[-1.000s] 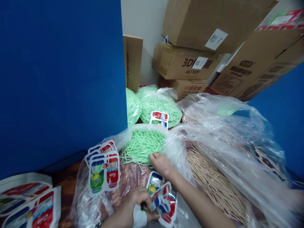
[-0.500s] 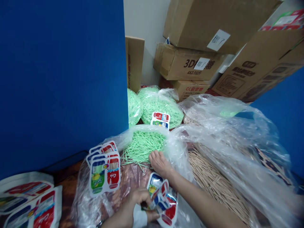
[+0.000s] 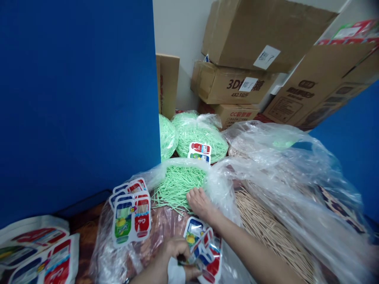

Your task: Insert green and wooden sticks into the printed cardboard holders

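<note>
At the right edge of a loose pile of thin green sticks (image 3: pixel 177 187), my right hand (image 3: pixel 201 203) has its fingers curled down onto some of them; the fingertips are hidden. My left hand (image 3: pixel 177 252) lies low in the head view, with white tape or cloth round a finger. It grips a small printed pouch (image 3: pixel 203 248) with cola and lemon soda pictures. More such pouches lie under that one. Left of the pile rests a stack of similar pouches (image 3: pixel 132 217), the top one showing sticks through its clear windows.
Tan sticks (image 3: pixel 266 225) lie in an open clear plastic bag (image 3: pixel 296 185) at right. Closed bags of green sticks (image 3: pixel 201 134) sit behind, one with a pouch on it. Cardboard boxes (image 3: pixel 237 83) are stacked at the back. A blue panel (image 3: pixel 79 98) stands at left, larger pouches (image 3: pixel 44 252) below it.
The view has shifted slightly, so the scene sits a little lower. Both hands stay in nearly the same places, right on the green sticks, left on the pouch.
</note>
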A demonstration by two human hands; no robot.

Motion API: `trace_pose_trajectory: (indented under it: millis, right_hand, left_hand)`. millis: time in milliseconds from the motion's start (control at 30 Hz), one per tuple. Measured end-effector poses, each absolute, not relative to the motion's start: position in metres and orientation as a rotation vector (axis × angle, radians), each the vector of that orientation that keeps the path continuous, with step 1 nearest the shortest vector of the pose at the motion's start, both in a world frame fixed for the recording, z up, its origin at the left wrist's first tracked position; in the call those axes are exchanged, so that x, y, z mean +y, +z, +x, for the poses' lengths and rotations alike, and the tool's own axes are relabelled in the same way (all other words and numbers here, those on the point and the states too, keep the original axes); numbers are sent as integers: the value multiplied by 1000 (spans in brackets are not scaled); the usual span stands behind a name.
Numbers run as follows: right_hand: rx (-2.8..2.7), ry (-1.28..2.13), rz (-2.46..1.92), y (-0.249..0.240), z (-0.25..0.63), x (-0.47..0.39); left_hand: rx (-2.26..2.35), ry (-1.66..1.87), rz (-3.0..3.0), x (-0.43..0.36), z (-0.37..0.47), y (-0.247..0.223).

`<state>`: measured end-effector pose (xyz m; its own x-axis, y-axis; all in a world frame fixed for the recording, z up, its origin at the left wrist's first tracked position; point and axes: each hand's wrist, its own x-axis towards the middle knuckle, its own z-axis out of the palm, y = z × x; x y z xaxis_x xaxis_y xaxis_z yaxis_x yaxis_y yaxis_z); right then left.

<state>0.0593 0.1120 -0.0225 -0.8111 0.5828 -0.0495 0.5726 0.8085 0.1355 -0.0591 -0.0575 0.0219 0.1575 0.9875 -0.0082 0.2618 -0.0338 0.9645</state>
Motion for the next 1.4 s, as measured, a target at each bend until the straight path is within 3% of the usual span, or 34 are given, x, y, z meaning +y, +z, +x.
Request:
trace_pose_trajectory:
  millis: [233,533,633,1067,1400]
  right_hand:
    - [2944,-153,1117,-8,71,122]
    - [2913,-968,1365,-1,69,133]
    - [2857,-1080,1396,-7,66,135]
    - [2552,-530,1455,-21,56,121]
    - [2557,-389,1392,-15,54,121]
  left_hand:
    - [1291,943,1528,-66,-69,13]
    - [1207,918,1589,-54,-74,7]
    - [1206,921,1590,-54,-71,2]
    - [1160,852,1650,-58,-78,6]
    - [1245,852,1623,-49,-80,-7]
